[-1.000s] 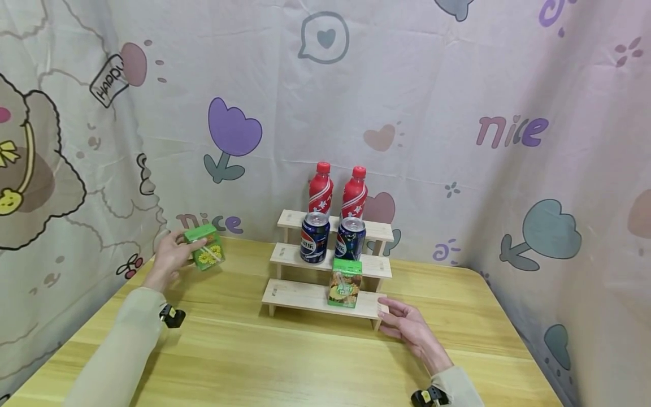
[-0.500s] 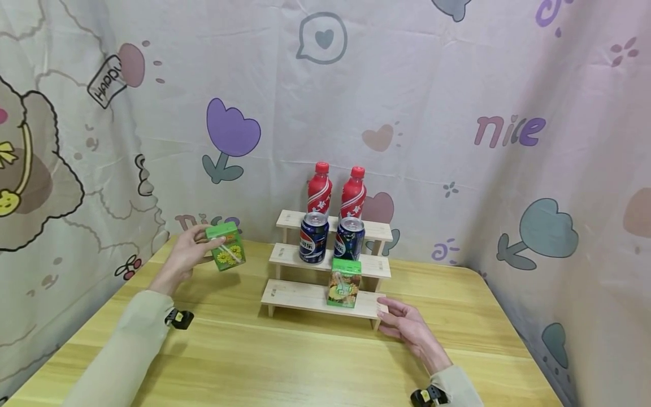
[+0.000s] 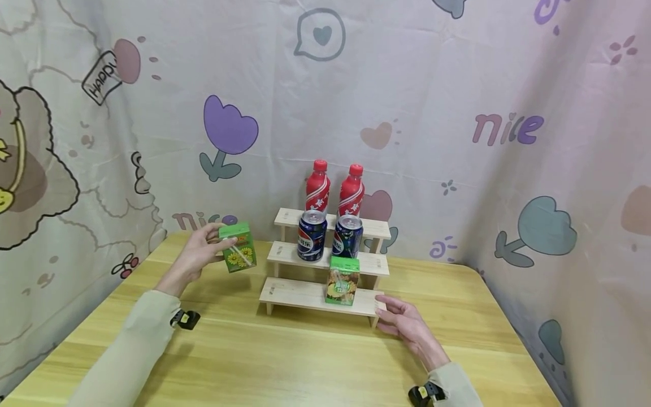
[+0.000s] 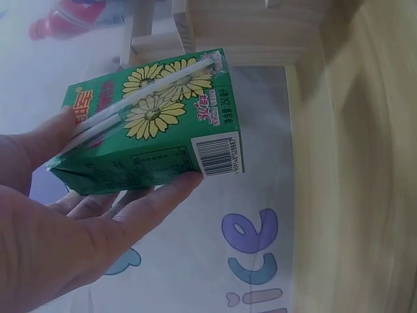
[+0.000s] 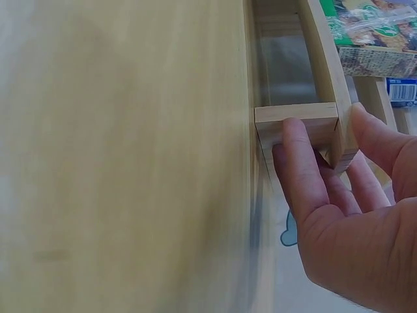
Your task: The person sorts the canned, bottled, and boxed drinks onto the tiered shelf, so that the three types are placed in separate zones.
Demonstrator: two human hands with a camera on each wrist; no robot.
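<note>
My left hand holds a green juice box above the table, left of a three-tier wooden shelf. Yellow flowers, a barcode and a wrapped straw show on the juice box in the left wrist view; thumb and fingers grip it from opposite sides. At the right end of the lowest tier, my right hand grips the shelf. In the right wrist view its thumb lies over the board's edge and its fingers against the end leg.
A brown and green drink carton stands on the lowest tier, right of centre. Two blue cola cans occupy the middle tier, and two red bottles the top one. A patterned curtain hangs behind the wooden table.
My left hand has carried the green juice box rightward, closer to the shelf. My right hand has kept its place at the shelf's end.
</note>
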